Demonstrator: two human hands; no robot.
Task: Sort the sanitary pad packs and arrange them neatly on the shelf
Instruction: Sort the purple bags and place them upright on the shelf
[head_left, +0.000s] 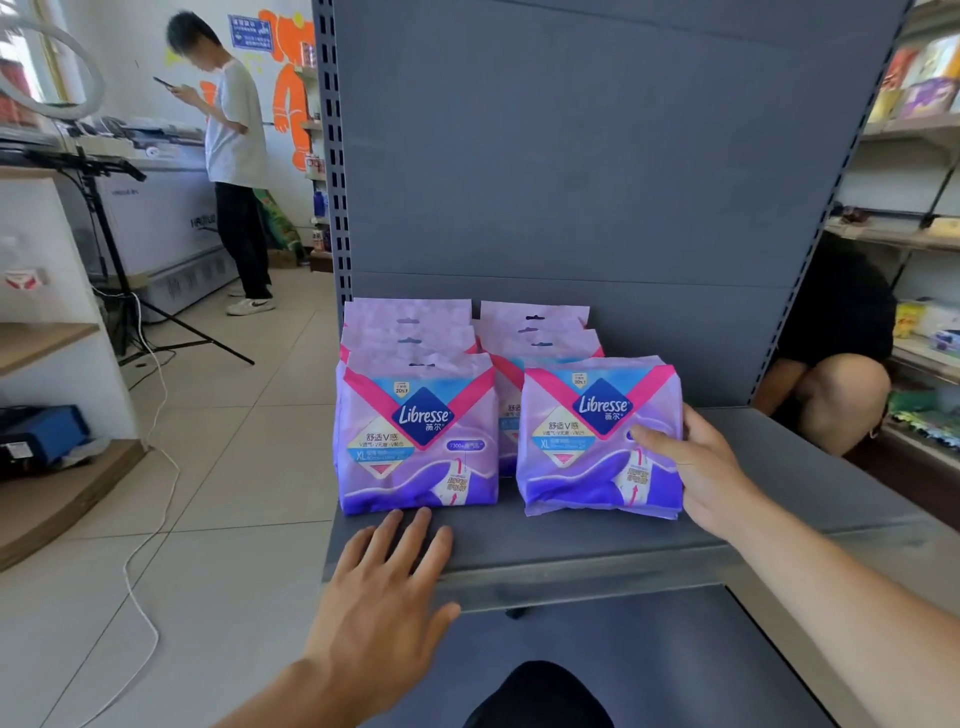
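1. 2 rows of purple Libresse sanitary pad packs stand upright on the grey shelf (571, 540), against its back panel (597, 156).
2. The left row has 3 packs, one behind the other; its front pack (415, 436) faces forward near the shelf's front edge.
3. The right row's front pack (597, 436) stands just beside it, with more packs behind; how many I cannot tell.
4. The right hand (696, 462) grips the right front pack at its right side: thumb across the printed face, the other fingers hidden behind the pack.
5. The left hand (384, 587) lies flat on the shelf edge, fingers (410, 535) straight and slightly spread, their tips just below the left front pack; whether they touch it I cannot tell.
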